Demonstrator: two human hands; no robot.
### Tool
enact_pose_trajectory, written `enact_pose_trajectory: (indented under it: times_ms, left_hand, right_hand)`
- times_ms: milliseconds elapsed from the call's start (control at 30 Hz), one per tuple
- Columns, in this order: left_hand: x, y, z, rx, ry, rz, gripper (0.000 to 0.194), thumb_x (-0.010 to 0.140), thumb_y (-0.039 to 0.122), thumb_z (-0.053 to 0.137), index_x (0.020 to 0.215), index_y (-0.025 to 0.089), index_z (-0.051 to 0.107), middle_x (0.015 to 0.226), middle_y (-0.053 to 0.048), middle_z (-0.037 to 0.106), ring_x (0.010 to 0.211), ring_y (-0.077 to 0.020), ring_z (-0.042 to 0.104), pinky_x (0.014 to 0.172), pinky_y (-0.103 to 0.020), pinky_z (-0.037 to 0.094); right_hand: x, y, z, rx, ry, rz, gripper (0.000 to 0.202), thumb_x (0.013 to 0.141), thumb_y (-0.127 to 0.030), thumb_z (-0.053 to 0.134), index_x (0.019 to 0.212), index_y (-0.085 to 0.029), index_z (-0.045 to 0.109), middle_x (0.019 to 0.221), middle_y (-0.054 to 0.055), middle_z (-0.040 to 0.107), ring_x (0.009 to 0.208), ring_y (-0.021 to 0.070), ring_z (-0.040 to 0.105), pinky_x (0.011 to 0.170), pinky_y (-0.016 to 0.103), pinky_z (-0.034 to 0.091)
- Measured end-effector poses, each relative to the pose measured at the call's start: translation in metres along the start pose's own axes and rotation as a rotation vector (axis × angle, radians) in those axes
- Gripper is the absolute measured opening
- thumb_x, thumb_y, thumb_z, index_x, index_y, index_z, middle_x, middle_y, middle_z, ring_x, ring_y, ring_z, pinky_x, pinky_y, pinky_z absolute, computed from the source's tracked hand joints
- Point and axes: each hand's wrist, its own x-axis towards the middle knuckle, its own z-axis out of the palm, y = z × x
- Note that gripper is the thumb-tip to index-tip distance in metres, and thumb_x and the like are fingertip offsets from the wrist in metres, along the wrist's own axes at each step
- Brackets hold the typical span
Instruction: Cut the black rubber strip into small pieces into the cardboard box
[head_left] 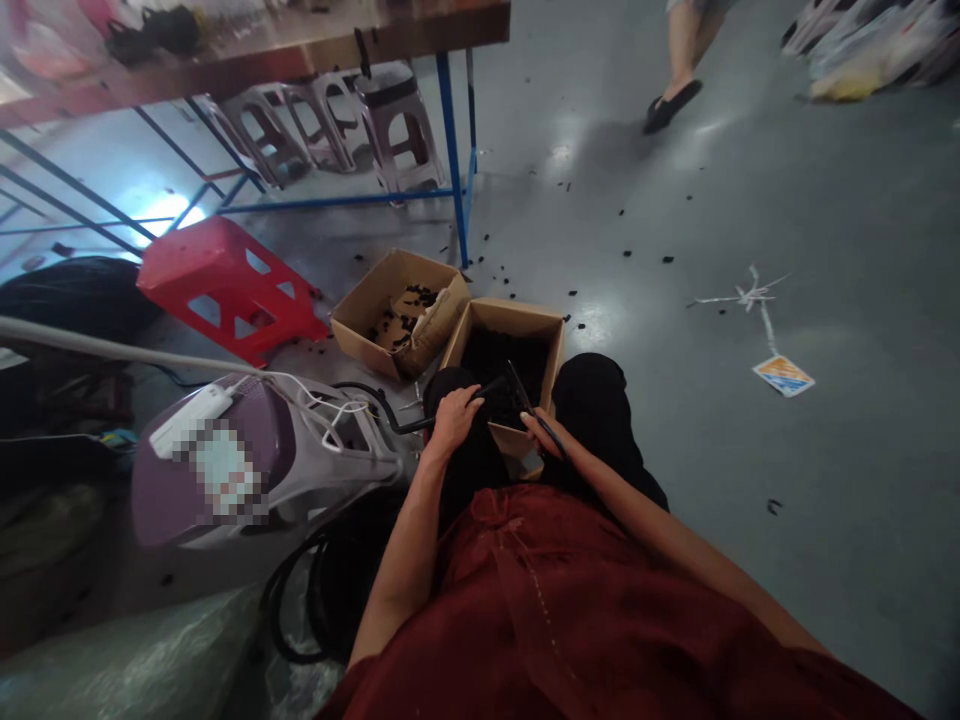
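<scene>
Two hands, set apart, are at the near edge of one open box of dark pieces. The left hand is clamped on one black strip, which reaches between the hands over the box and trails off to its left. The right hand grips one slim dark tool, angled forward over the box. The left forearm runs nearly straight forward; the right slants inward. Left of the box stand one purple-topped stool, one second carton and, farther, one red stool; beyond, one tabletop.
</scene>
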Motion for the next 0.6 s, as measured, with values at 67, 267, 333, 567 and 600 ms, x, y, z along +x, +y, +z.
enact_pose_trajectory:
  times_ms: [67, 267, 333, 567, 600]
  left_hand:
    - [0.0, 0.0, 0.0, -0.016, 0.001, 0.002, 0.034, 0.095, 0.027, 0.048, 0.125, 0.015, 0.059, 0.113, -0.009, 0.067, 0.105, -0.0207, 0.06, 0.094, -0.033, 0.044]
    - [-0.001, -0.001, 0.001, -0.074, 0.034, -0.008, 0.031, 0.094, 0.026, 0.05, 0.12, 0.017, 0.062, 0.115, -0.008, 0.067, 0.109, -0.0204, 0.06, 0.098, -0.034, 0.043]
    - [-0.001, -0.002, 0.0, -0.088, 0.038, -0.009, 0.03, 0.094, 0.026, 0.05, 0.119, 0.017, 0.063, 0.116, -0.008, 0.068, 0.109, -0.02, 0.06, 0.098, -0.033, 0.043]
    - [0.0, -0.002, 0.001, -0.071, 0.036, 0.013, 0.03, 0.093, 0.026, 0.052, 0.119, 0.016, 0.064, 0.114, -0.008, 0.068, 0.107, -0.0207, 0.061, 0.097, -0.033, 0.044]
    - [0.0, -0.001, 0.002, -0.068, 0.036, 0.017, 0.031, 0.093, 0.026, 0.052, 0.119, 0.016, 0.063, 0.113, -0.008, 0.069, 0.106, -0.0209, 0.061, 0.097, -0.033, 0.045]
  right_hand:
    - [-0.003, -0.004, 0.001, 0.013, -0.034, 0.017, 0.037, 0.087, -0.059, 0.044, 0.09, -0.022, 0.049, 0.064, -0.003, 0.055, 0.045, 0.0101, 0.049, 0.042, 0.022, 0.04]
    - [-0.014, -0.005, 0.002, 0.068, -0.077, 0.009, 0.037, 0.087, -0.056, 0.045, 0.099, -0.021, 0.048, 0.077, -0.001, 0.06, 0.053, 0.0098, 0.053, 0.05, 0.021, 0.044]
    - [-0.017, 0.0, 0.002, 0.038, -0.086, 0.005, 0.037, 0.087, -0.055, 0.046, 0.103, -0.021, 0.048, 0.081, 0.0, 0.061, 0.057, 0.0104, 0.055, 0.052, 0.022, 0.044]
    - [-0.028, 0.003, -0.001, -0.115, -0.14, -0.02, 0.046, 0.087, -0.059, 0.049, 0.112, -0.021, 0.048, 0.081, 0.002, 0.063, 0.067, 0.0149, 0.06, 0.06, 0.025, 0.046]
    - [-0.028, 0.0, -0.001, -0.135, -0.14, -0.02, 0.046, 0.087, -0.059, 0.048, 0.113, -0.021, 0.047, 0.081, 0.002, 0.064, 0.067, 0.0154, 0.06, 0.061, 0.026, 0.046]
